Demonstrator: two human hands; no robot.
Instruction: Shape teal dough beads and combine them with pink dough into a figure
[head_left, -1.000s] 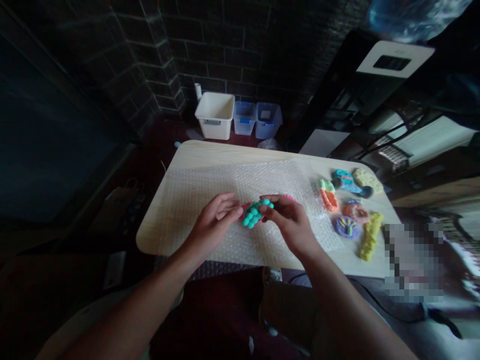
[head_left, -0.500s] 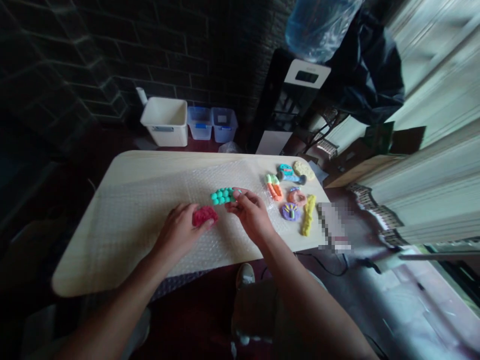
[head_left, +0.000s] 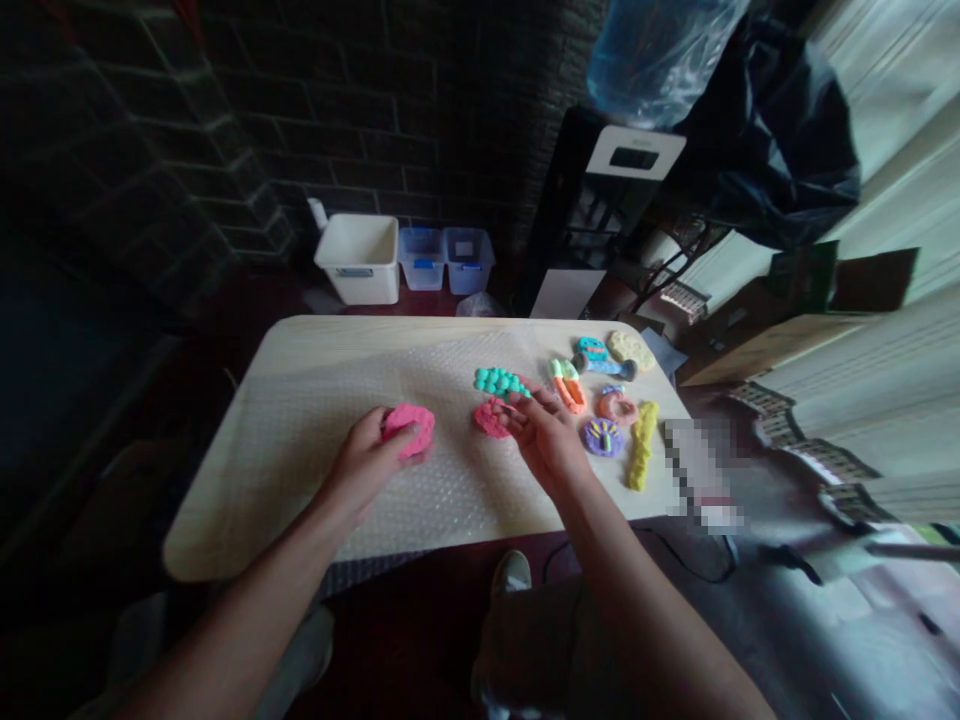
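Note:
My left hand (head_left: 370,462) rests on the bubble wrap (head_left: 322,420) with its fingers curled over a pink clay lump (head_left: 411,427). My right hand (head_left: 541,435) reaches to a second pink clay piece (head_left: 490,417), fingertips touching its right side. A teal clay piece made of small balls (head_left: 498,381) lies on the wrap just beyond that piece, free of both hands. The wrap covers much of a light wooden table (head_left: 300,345).
Several finished clay shapes lie at the table's right end: an orange and green one (head_left: 568,385), a blue one (head_left: 597,358), a purple disc (head_left: 602,437), a yellow strip (head_left: 641,446). White bin (head_left: 358,258) and two blue boxes stand on the floor behind. A water dispenser (head_left: 615,180) stands right.
The teal piece has left my right hand and now lies on the wrap. My right hand has come down to a second pink piece. My left hand stays on its pink lump.

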